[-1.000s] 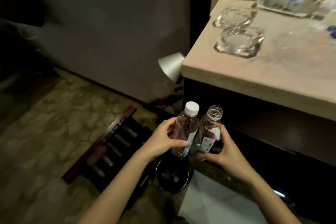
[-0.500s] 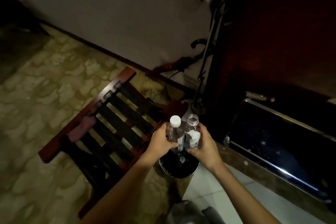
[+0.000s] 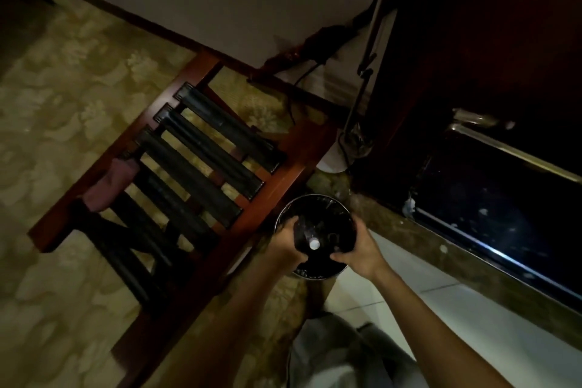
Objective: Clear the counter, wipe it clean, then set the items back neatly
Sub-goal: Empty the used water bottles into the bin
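Observation:
I look straight down at a round black waste bin (image 3: 316, 203) on the floor. My left hand (image 3: 288, 241) grips a clear plastic bottle with a white cap (image 3: 313, 243), held upright over the bin's mouth. My right hand (image 3: 357, 249) grips a second, uncapped bottle (image 3: 332, 238), which looks dark and is hard to make out against the bin. Both bottles sit side by side between my hands, low over the bin's opening. The counter is out of view.
A wooden luggage rack (image 3: 201, 161) with black straps stands left of the bin, a pink cloth (image 3: 108, 186) on it. A dark cabinet with a glossy black door (image 3: 491, 198) is on the right. A lamp stem and cords (image 3: 367, 72) lean by the wall. Pale tiles (image 3: 456, 318) lie below.
My head has tilted down and the counter has left the view. Both hands have lowered the two bottles from waist height down to the bin's mouth.

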### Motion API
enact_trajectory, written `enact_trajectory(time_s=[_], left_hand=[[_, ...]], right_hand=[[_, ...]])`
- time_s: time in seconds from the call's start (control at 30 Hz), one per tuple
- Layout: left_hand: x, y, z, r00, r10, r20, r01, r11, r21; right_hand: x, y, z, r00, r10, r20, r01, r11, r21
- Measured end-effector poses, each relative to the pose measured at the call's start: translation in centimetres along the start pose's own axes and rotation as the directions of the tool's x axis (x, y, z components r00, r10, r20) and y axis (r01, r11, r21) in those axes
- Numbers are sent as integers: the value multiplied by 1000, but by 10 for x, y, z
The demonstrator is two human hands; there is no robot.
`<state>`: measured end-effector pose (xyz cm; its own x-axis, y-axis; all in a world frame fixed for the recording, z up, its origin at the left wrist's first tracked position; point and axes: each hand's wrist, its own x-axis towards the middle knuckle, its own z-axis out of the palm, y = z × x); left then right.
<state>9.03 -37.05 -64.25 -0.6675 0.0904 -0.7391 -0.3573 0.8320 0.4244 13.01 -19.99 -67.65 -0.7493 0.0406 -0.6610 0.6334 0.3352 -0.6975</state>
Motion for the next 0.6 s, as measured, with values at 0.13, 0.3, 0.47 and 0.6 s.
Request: enact_trajectory(time_s=[0.13, 0.3, 0.47, 0.6], left_hand=[[-44, 27, -35, 999, 53, -8, -52, 994, 95], [-120, 105, -116, 960, 277, -36, -252, 915, 315], [-215, 193, -205, 912, 411, -14, -348, 788, 508], [-294, 254, -258, 823, 567, -30, -454, 690, 564]], right_hand=[[-38, -41, -24, 1000, -2, -7, 1, 986, -166], [-109, -140, -73, 989, -144, 30, 143, 894, -424], [-203, -260, -133, 958, -277, 72, 260, 738, -622], [-286, -337, -177, 922, -386, 24, 294, 660, -692]])
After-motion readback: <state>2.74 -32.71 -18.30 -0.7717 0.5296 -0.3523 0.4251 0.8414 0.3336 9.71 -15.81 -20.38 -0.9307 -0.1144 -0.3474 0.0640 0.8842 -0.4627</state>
